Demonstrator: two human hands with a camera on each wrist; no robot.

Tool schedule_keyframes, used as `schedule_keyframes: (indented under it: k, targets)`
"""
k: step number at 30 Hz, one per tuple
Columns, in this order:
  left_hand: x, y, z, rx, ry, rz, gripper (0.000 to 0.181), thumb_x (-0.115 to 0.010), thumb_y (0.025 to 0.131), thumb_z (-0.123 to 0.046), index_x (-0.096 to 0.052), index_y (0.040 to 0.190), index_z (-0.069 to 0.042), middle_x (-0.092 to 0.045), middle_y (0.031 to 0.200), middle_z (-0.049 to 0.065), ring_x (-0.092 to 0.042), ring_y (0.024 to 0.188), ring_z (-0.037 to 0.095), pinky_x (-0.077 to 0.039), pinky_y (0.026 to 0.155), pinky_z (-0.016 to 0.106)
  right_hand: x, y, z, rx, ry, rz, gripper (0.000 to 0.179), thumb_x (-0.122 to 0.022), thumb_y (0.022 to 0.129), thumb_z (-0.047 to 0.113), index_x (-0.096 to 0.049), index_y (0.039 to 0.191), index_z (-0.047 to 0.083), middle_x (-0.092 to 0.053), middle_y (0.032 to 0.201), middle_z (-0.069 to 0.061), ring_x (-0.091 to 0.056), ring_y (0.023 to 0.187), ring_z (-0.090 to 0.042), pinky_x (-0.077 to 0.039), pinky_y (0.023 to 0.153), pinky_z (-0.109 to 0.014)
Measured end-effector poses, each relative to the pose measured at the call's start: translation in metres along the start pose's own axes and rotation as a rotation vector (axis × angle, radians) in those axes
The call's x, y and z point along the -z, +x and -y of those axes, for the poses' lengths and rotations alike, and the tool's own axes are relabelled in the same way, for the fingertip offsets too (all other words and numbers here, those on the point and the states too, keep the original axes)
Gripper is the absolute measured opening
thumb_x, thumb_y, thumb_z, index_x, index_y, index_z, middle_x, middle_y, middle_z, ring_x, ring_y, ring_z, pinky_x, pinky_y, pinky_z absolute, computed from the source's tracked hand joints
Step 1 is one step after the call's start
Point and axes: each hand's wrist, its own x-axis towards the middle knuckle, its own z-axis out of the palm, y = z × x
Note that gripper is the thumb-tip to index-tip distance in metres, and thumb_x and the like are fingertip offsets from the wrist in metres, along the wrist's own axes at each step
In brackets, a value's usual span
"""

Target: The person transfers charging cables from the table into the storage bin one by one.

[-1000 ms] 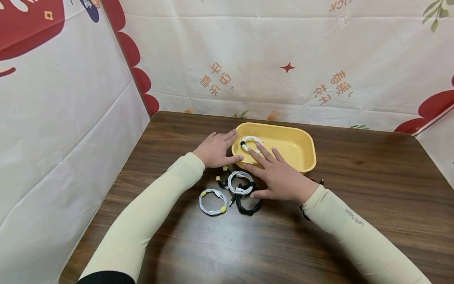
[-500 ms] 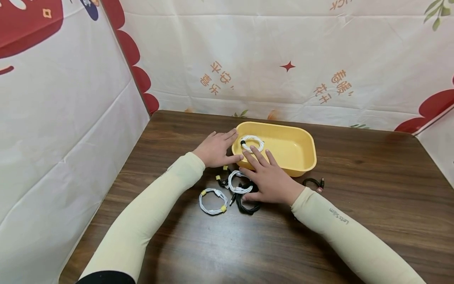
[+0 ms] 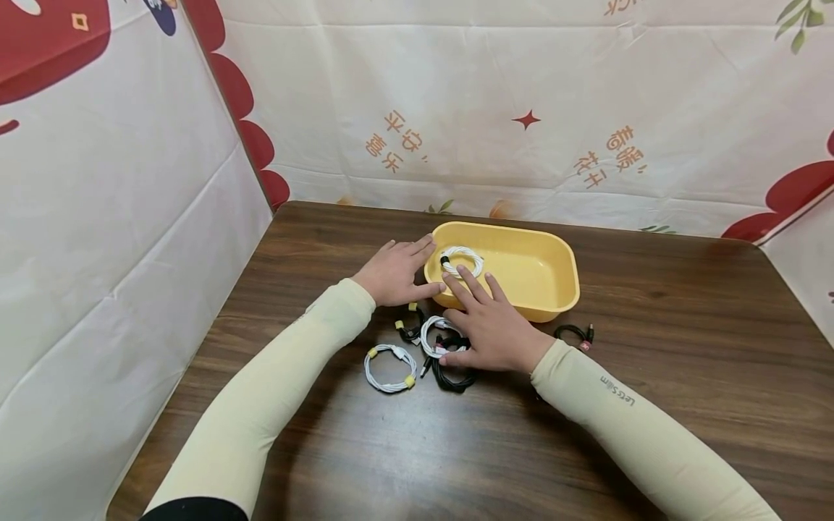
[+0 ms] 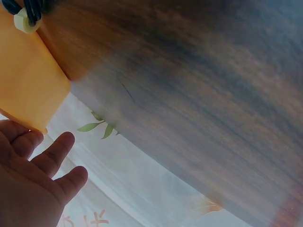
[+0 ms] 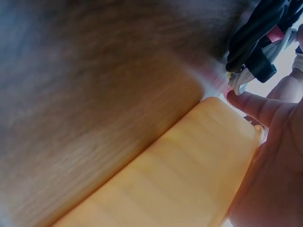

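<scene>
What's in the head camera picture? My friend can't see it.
A person's left hand and right hand, fingers outstretched, are at a yellow tray holding a coiled white cable. More coiled cables, white and black, lie nearer on the brown table.

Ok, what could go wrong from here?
The white coil beside the right hand overlaps the black coil, so lifting one might drag the other. That hand partly hides the latter and could nudge it. The right sleeve is near the small black cable beside the yellow tub and might sweep it aside.
</scene>
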Motion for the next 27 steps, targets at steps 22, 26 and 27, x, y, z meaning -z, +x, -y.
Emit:
schedule_keyframes:
  k: [22,26,27]
  targets:
    - [0.0023,-0.0019,-0.0015,0.011,-0.013,0.018,0.092,-0.034,0.094,-0.074,-0.026,0.158,-0.01,-0.017,0.164,0.005,-0.032,0.145,0.026,-0.022,0.116,0.053,0.0026,-0.0023,-0.0021,0.027,0.025,0.003,0.083,-0.061,0.077,0.078,-0.066,0.132,0.016,-0.01,0.165,-0.016,0.01,0.15,-0.036,-0.006,0.114,-0.065]
    - [0.0023,-0.0017,-0.0017,0.006,-0.013,0.015,0.091,-0.034,0.094,-0.074,-0.025,0.158,-0.01,-0.016,0.164,0.005,-0.032,0.145,0.026,-0.022,0.116,0.054,0.0032,-0.0014,-0.0011,0.005,0.023,0.022,0.083,-0.06,0.077,0.079,-0.067,0.131,0.016,-0.007,0.165,-0.015,0.013,0.15,-0.035,-0.005,0.113,-0.066]
    - [0.0022,-0.0015,-0.0015,0.004,-0.013,0.014,0.091,-0.034,0.094,-0.074,-0.025,0.158,-0.01,-0.016,0.164,0.005,-0.032,0.145,0.026,-0.022,0.116,0.054,0.0033,-0.0012,-0.0011,0.005,0.021,0.023,0.083,-0.06,0.077,0.079,-0.067,0.13,0.016,-0.007,0.165,-0.015,0.012,0.15,-0.036,-0.005,0.113,-0.066]
